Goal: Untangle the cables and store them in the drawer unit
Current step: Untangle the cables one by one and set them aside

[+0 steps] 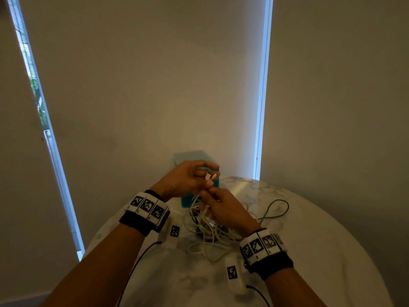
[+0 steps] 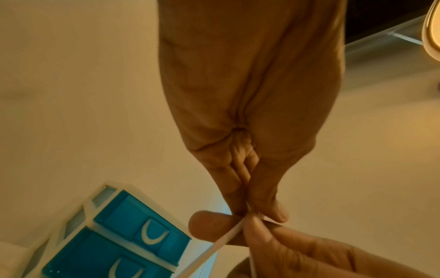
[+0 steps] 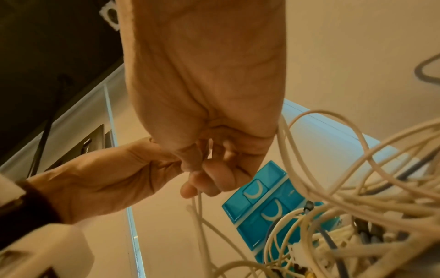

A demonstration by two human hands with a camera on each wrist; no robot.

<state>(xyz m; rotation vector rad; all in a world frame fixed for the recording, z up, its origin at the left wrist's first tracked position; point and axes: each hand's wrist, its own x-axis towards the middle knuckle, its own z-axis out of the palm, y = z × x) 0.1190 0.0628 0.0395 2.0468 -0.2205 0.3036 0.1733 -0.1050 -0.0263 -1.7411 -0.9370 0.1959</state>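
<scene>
Cables (image 1: 208,231) tangled in a heap mid-worktop (image 1: 321,251), just before blue drawer unit (image 1: 190,201) at far edge. Left hand (image 1: 186,179) and right hand (image 1: 223,207) raised above, fingers (image 2: 271,210) pinching one white cable (image 2: 226,238).

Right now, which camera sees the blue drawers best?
The left wrist view: the drawer unit shows close, two blue fronts with handles unobstructed. In the right wrist view cables partly cover it; in the head view hands hide most.
</scene>
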